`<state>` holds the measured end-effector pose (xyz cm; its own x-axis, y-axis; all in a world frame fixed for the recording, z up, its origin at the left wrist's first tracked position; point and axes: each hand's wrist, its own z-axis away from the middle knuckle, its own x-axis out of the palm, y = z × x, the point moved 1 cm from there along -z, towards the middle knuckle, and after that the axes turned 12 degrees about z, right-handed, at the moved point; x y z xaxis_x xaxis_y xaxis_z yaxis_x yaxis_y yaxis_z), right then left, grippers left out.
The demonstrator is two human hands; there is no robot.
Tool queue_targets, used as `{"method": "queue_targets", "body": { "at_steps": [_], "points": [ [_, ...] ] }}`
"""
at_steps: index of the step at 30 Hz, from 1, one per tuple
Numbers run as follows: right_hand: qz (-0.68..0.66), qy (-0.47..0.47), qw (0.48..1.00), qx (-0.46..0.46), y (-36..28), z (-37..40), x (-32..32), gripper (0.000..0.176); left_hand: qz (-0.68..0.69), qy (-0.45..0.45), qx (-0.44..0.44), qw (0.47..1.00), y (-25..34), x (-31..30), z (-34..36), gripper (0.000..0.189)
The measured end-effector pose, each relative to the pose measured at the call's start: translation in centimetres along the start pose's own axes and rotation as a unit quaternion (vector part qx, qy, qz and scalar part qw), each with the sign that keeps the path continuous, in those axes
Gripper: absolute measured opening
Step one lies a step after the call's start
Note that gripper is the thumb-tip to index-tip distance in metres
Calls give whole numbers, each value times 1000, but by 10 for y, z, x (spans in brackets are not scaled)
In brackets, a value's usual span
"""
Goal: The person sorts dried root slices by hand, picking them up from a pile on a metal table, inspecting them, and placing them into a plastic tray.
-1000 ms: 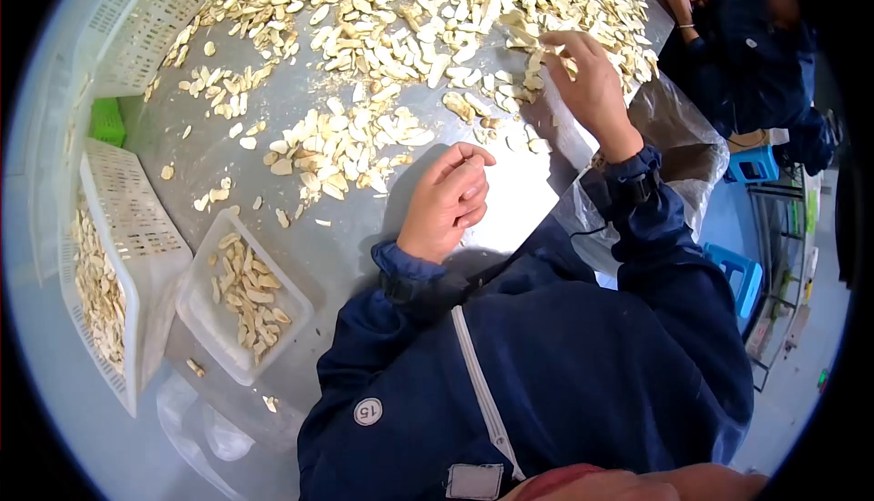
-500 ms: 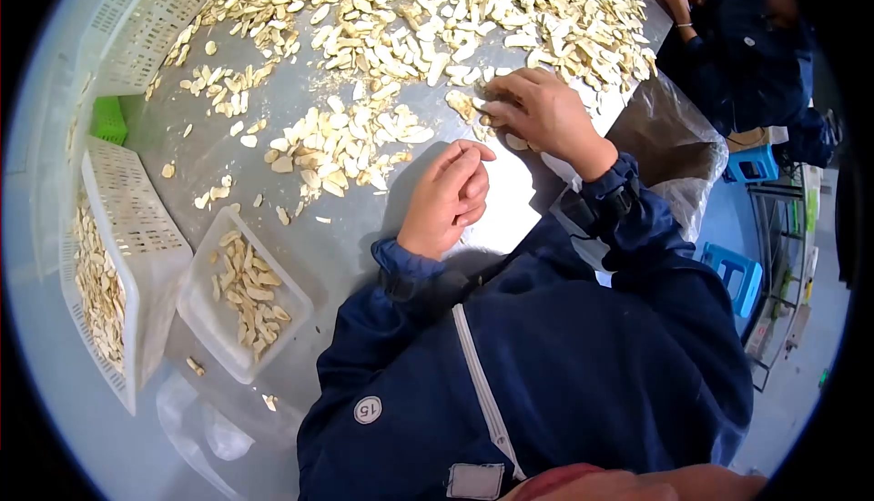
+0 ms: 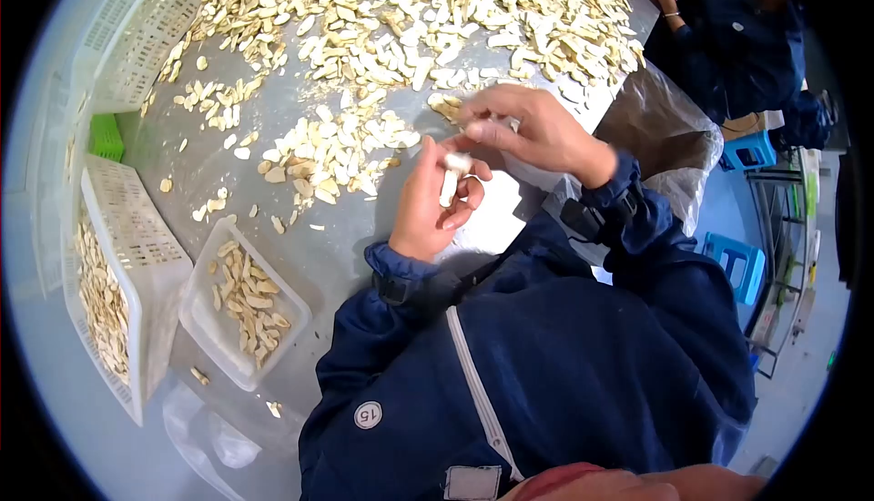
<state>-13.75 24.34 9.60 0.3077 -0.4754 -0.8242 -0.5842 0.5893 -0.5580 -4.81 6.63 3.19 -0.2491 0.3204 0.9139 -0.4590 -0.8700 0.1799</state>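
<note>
My left hand (image 3: 430,202) is cupped palm-up above the table, its fingers curled round pale dried slices (image 3: 449,188) that look like root or mushroom pieces. One white piece at the fingertips is blurred. Just to the right, my right hand (image 3: 546,137) hovers palm-down, thumb and fingers pointing left towards the left hand. Motion smears its fingertips, so whether they grip anything cannot be made out. Beyond the hands, a small group of slices (image 3: 332,151) lies on the metal table (image 3: 246,173), with a large heap of slices (image 3: 437,19) farther back.
A small white tray (image 3: 296,319) with slices stands at the left, beside a perforated white crate (image 3: 137,219) holding more. A green box (image 3: 106,137) is behind it. At right are a bag-lined container (image 3: 669,128), blue stools (image 3: 736,264) and another person (image 3: 737,46).
My left hand has turned from a loose, closed pose to palm-up and now has slices in it. My right hand has shifted left, off the table slices, towards it.
</note>
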Motion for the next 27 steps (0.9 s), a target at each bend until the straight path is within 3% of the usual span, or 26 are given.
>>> {"method": "queue_targets", "body": {
  "at_steps": [3, 5, 7, 10, 14, 17, 19, 21, 23, 25, 27],
  "points": [
    [206, 160, 965, -8, 51, -23, 4, 33, -54, -39, -12, 998, 3, -15, -3, 38],
    [386, 221, 895, 19, 87, -34, 6, 26, -39, -60, -16, 997, 4, -17, -2, 30],
    [352, 138, 924, 59, 89, -33, 6, 22, -32, -59, -16, 998, 5, -18, -1, 24],
    [332, 125, 934, 38, 76, -18, 9, 18, -43, -55, 10, 998, 3, -17, -2, 21],
    [344, 168, 923, 43, 89, -12, 9, 16, -62, -34, 25, 997, 1, -10, -1, 25],
    [280, 172, 939, 99, 89, -6, -1, 18, -70, -45, 23, 996, 1, -15, -3, 26],
    [275, 249, 922, 108, 99, 6, -23, 20, -74, -54, 18, 996, 1, -17, -2, 25],
    [296, 298, 885, 202, 126, 29, -46, 23, -84, -48, 15, 995, 1, -16, 0, 23],
    [333, 269, 861, 274, 144, 58, -61, 23, -96, -40, 10, 995, 2, -13, 0, 22],
    [382, 264, 844, 270, 140, 75, -63, 24, -108, -26, 7, 994, 1, -11, 1, 20],
    [348, 269, 873, 211, 128, 75, -53, 31, -109, -20, 8, 994, 1, -11, 1, 19]
  ]
}}
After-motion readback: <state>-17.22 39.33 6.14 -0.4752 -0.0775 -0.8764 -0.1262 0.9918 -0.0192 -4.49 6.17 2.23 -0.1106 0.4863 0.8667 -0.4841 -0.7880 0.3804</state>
